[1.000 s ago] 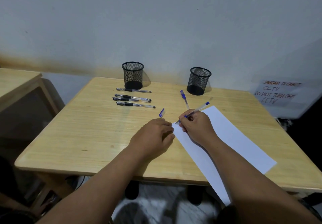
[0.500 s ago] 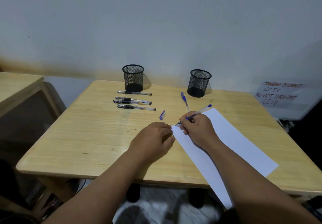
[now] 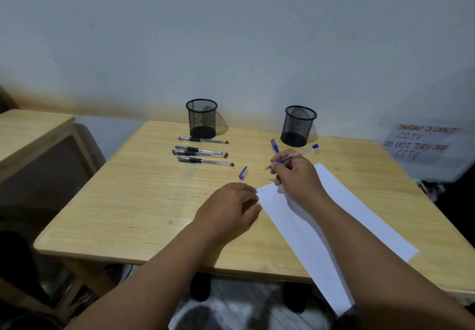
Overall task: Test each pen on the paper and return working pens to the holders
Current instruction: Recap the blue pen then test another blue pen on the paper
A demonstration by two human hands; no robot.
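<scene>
My right hand (image 3: 295,175) grips an uncapped blue pen (image 3: 300,153), its tip lifted just past the far corner of the white paper (image 3: 321,227). A small blue scribble (image 3: 261,191) marks that corner. My left hand (image 3: 231,209) rests with curled fingers on the paper's left edge. The pen's blue cap (image 3: 243,173) lies on the table. A second blue pen (image 3: 275,146) lies near the right mesh holder (image 3: 298,125). Several black pens (image 3: 203,153) lie in a row in front of the left mesh holder (image 3: 201,117). Both holders look empty.
The wooden table (image 3: 141,201) stands against a pale wall. Another wooden table (image 3: 28,129) is at the left. A handwritten CCTV notice (image 3: 421,142) hangs on the wall at the right. Dark floor and table legs show below the near edge.
My right hand has lifted the pen off the paper and moved it away from me, uncovering a blue scribble on the corner. The left hand stays put.
</scene>
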